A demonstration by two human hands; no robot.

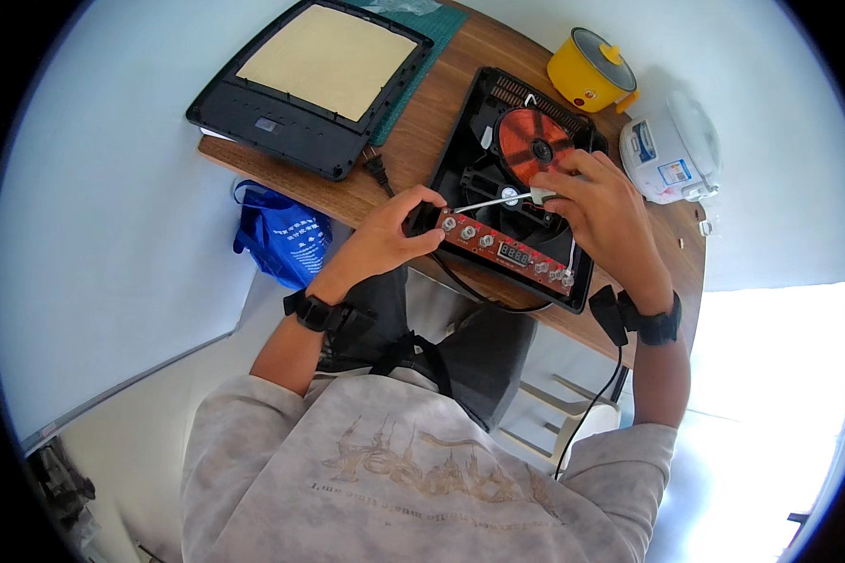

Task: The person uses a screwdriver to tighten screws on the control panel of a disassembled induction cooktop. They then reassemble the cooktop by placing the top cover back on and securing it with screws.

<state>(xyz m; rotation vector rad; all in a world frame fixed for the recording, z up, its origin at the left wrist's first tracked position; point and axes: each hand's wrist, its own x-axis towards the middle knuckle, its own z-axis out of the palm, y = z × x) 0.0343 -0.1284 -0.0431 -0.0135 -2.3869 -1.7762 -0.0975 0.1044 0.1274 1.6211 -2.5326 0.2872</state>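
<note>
Step in hand, judged: screwdriver (498, 201) work at the left end of a red circuit board (502, 249), a narrow round-buttoned strip. Location: black plastic housing (526, 218), front edge of wood-grain tabletop (422, 105). Right hand (601, 199): fingers gripping the handle. Left hand (385, 233): fingers at board's end; grip uncertain. Next move: likely needs steady tip.

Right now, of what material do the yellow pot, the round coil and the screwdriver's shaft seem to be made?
Yellow pot: smooth, glossy body, plastic or coated metal; I cannot tell which. Round coil: probably copper wire, judging by its reddish-orange sheen. Screwdriver's shaft: likely bare metal, as it looks thin and silvery.
</note>
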